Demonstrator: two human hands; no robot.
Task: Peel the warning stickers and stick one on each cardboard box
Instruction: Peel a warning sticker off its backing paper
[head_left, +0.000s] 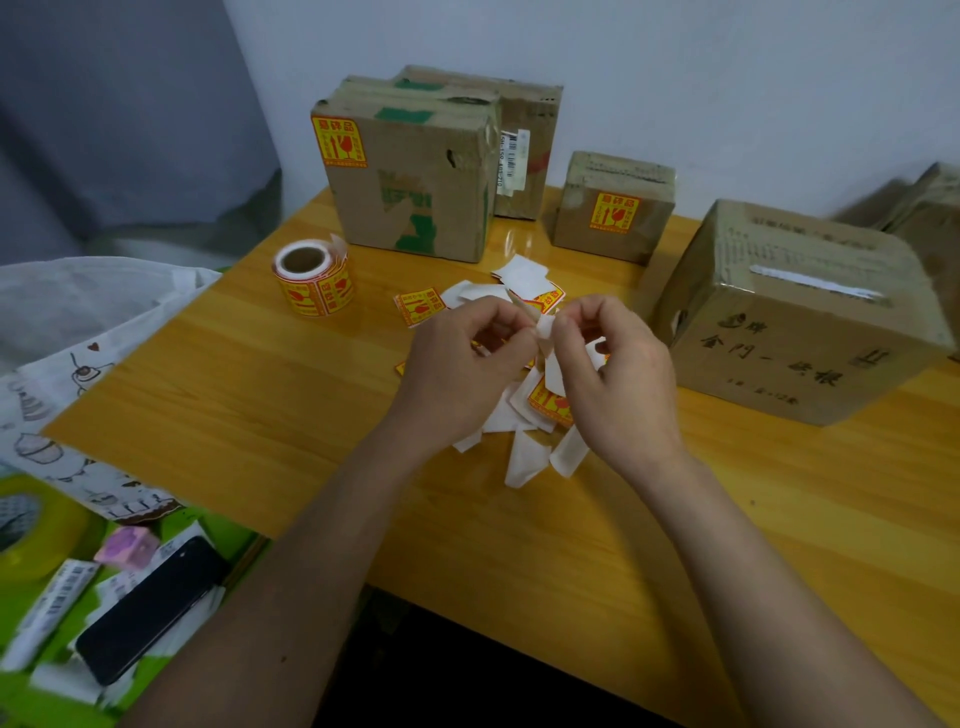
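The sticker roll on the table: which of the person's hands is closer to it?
The left hand. The sticker roll stands up and to the left of it, apart, while the right hand is farther off, beyond the left hand.

A roll of yellow-and-red warning stickers (313, 279) stands on end on the wooden table, a loose sticker (420, 306) lies flat near it, and one sticker with its white backing (543, 325) is raised above a heap of white backing scraps (524, 415) in which further stickers show. The large taped box (410, 176) at the rear carries a sticker at its upper left corner, and the small box (613, 208) to its right carries one on its front face. The big box with dark printed characters (800, 317) at the right edge shows no sticker on its visible faces.
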